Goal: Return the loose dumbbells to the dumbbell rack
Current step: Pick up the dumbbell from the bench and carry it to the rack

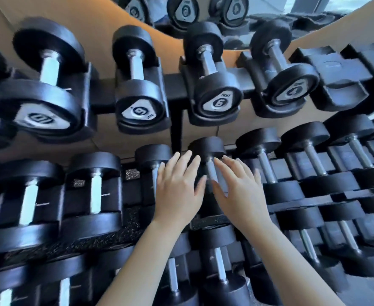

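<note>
Black dumbbell rack [174, 89], several tiers, is loaded with black dumbbells in cradles. Upper tier: dumbbells marked 10 [40, 117], 5 [140, 111], 6 [219, 102], 4 [292, 90]. One empty cradle [338, 85] is seen at the right.

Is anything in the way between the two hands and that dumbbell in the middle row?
Nothing visible is. The left hand and right hand are open, one on each side of the middle-row dumbbell's silver handle, with fingers spread over it. Its lower end is hidden behind the hands, so actual contact can't be told.
</note>
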Demonstrator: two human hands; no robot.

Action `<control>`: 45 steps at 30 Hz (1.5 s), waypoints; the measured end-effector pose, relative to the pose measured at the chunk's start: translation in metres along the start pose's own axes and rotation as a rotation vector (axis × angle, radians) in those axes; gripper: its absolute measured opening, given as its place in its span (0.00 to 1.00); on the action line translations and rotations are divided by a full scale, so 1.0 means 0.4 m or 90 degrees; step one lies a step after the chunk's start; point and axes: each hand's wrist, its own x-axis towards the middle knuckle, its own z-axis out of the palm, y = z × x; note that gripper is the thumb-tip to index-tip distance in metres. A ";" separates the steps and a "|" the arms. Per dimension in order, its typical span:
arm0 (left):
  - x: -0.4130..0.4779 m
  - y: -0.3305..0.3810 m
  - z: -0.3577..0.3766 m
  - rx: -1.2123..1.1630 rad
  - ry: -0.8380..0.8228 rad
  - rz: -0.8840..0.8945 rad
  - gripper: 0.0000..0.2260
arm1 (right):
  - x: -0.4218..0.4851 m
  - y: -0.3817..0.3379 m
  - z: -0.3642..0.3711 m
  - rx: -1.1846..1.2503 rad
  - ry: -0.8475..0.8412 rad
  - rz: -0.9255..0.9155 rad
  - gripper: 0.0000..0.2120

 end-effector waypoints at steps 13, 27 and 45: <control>-0.151 -0.155 -0.082 0.094 0.055 -0.189 0.20 | -0.009 -0.206 0.090 0.056 -0.060 -0.200 0.21; -0.283 -0.101 -0.284 0.307 0.174 -0.463 0.18 | 0.014 -0.362 0.029 0.206 -0.091 -0.493 0.23; -0.703 -0.062 -0.646 0.552 0.285 -0.763 0.20 | -0.295 -0.820 -0.091 0.430 -0.140 -0.808 0.25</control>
